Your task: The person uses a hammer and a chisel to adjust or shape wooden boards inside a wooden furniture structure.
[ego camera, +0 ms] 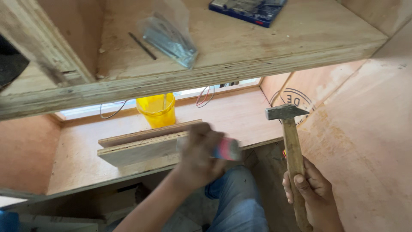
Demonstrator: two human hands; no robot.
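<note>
Right hand: my right hand (316, 193) grips a wooden-handled steel hammer (292, 146) upright.
Left hand: my blurred left hand (201, 154) clasps a pink-and-blue block (226, 149) beside stacked plywood strips (141, 146).

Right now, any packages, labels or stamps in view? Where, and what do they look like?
Clear plastic bag: on the upper plywood shelf, crumpled, bluish sheen.
Blue flat box: upper shelf, far edge, partly cut off.
Round black stamp: printed on the right plywood panel, behind the hammer head.
Small pink-and-blue pack: in the left hand, blurred.
</note>
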